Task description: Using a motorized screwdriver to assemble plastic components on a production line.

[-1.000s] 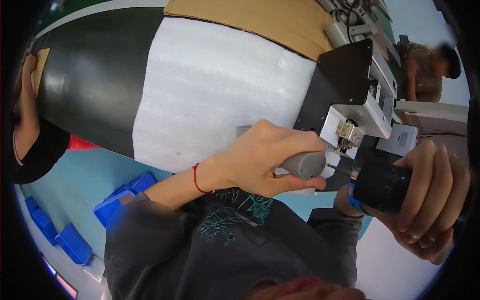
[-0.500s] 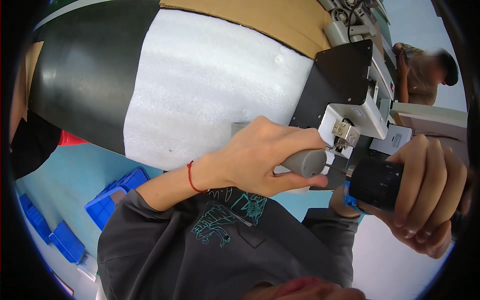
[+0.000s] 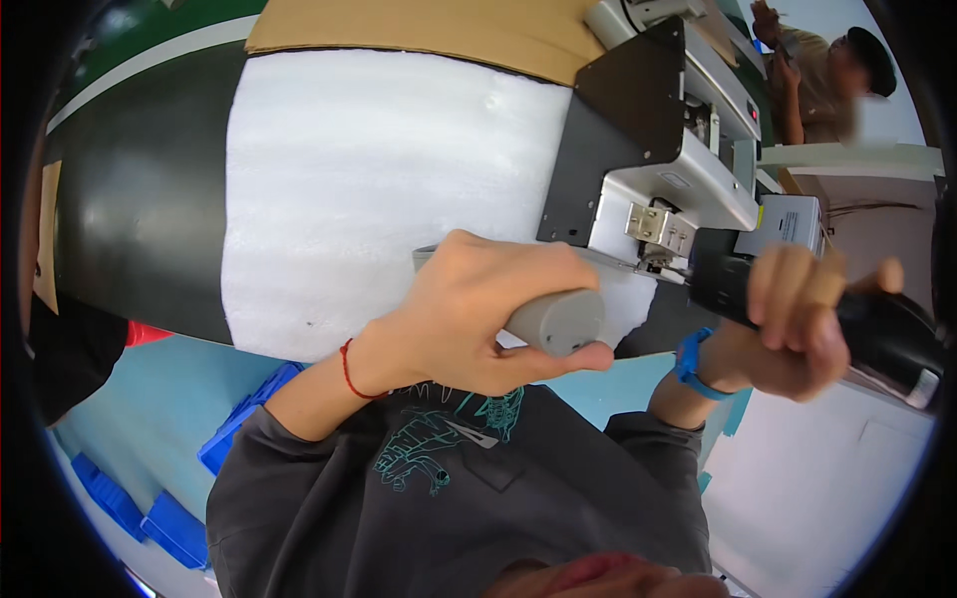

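My left hand [image 3: 469,309] is wrapped around a grey rounded housing [image 3: 573,324] and holds it over the near edge of the white foam sheet [image 3: 369,169]. The end of the housing points right and shows small dark holes; my palm and fingers hide most of the rest. At the right, my right hand [image 3: 797,324], blurred by motion, grips a black electric screwdriver [image 3: 723,284] lying nearly level. Its bit reaches left to the front outlet of a screw feeder [image 3: 688,184]. Whether a screw sits on the bit is too small to tell.
Brown cardboard [image 3: 429,25] lies beyond the foam on the dark table [image 3: 145,209]. A white box [image 3: 783,224] stands right of the feeder. Blue bins [image 3: 174,528] are on the floor at the lower left. Another person [image 3: 817,85] is at the far right.
The screwdriver's bit has gone from beside the housing's end to the feeder's outlet. My left hand keeps its hold on the housing. The whole view has shifted a little.
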The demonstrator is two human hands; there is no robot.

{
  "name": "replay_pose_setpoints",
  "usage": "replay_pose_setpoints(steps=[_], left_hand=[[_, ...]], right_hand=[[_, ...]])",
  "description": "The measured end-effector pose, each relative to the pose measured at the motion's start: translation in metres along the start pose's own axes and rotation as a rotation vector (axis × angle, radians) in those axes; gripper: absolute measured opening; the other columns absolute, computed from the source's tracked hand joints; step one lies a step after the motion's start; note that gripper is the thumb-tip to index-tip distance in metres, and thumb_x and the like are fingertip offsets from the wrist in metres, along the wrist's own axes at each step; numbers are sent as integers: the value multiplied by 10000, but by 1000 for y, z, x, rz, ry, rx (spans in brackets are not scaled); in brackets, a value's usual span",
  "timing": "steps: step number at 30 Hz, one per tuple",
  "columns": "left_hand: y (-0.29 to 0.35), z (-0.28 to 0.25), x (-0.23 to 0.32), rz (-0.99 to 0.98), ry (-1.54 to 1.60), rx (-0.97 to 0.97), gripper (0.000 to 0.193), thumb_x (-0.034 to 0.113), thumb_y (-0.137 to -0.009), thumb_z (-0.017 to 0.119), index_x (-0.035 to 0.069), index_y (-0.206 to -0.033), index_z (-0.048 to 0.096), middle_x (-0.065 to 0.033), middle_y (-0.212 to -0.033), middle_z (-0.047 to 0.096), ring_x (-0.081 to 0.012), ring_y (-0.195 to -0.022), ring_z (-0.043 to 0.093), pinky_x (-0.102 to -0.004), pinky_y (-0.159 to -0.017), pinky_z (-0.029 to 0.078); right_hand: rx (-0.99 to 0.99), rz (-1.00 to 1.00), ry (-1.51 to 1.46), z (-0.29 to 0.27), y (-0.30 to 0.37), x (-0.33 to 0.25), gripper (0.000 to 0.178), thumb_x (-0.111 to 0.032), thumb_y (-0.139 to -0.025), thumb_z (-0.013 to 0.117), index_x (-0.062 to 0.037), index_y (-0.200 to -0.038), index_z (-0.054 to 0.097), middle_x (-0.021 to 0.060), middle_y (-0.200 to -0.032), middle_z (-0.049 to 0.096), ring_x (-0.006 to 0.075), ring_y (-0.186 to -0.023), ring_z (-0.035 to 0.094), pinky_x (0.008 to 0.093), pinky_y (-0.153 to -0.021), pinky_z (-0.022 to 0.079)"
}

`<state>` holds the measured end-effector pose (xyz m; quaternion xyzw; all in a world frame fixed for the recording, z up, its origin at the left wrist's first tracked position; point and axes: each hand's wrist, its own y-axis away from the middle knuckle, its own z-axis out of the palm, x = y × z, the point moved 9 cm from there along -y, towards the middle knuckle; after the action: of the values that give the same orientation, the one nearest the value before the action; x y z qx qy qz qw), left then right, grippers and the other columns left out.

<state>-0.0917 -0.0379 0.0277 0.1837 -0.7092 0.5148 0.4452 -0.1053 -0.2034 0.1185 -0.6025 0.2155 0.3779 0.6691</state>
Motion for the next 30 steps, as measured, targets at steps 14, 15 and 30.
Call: replay_pose_setpoints(steps=[14,15,30], left_hand=[[1,9,-4,-8,-68,-54,415,240,-623,817,48,-936,623,-87,-824,658,-246,-647,634,-266,-560,484],[2,10,-4,-19,-25,-46,411,226,-615,818,54,-934,623,-89,-817,654,-257,-650,630,-270,-566,486],[3,12,-7,-62,-29,-67,380,275,-666,778,98,-953,601,-74,-800,634,-272,-643,611,-294,-557,483]], right_hand=[[-60,-89,-417,20,-14,-31,337,20,-712,612,-42,-1014,475,4,-534,517,85,-405,543,183,-414,489],[-251,-40,-607,21,-14,-34,295,25,-709,644,-21,-966,507,-17,-553,516,58,-448,544,144,-464,489],[-60,-272,213,-23,40,-106,173,-223,-894,530,-55,-885,488,-81,-653,513,-28,-579,492,101,-631,421]])
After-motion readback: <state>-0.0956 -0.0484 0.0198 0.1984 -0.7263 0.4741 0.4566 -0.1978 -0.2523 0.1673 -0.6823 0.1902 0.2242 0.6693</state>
